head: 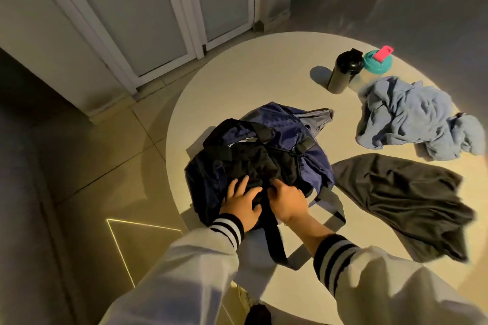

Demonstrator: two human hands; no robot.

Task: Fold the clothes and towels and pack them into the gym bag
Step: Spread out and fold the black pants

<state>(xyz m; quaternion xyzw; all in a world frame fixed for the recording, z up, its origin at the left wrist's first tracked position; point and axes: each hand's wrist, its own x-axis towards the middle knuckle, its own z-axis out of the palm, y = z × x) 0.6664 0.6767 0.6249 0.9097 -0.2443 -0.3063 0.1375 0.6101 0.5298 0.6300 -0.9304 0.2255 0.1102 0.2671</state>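
Both hands are at the navy gym bag (303,140), near the front edge of the worktop (237,82). The left grip (241,203) lies flat with fingers spread, pressing the black cloth (253,158) into the mouth. The right grip (286,202) is curled, seemingly pinching that cloth.

Risks: the cloth is bunched and may spring back out, and the strap (273,232) hanging over the edge could drag the bag.

Count: 1 bag, 1 black cloth, 1 crumpled blue towel (412,116), 1 unfolded grey garment (406,198), and 2 bottles, namely 1 black bottle (343,71) and 1 teal-lidded bottle (377,62).
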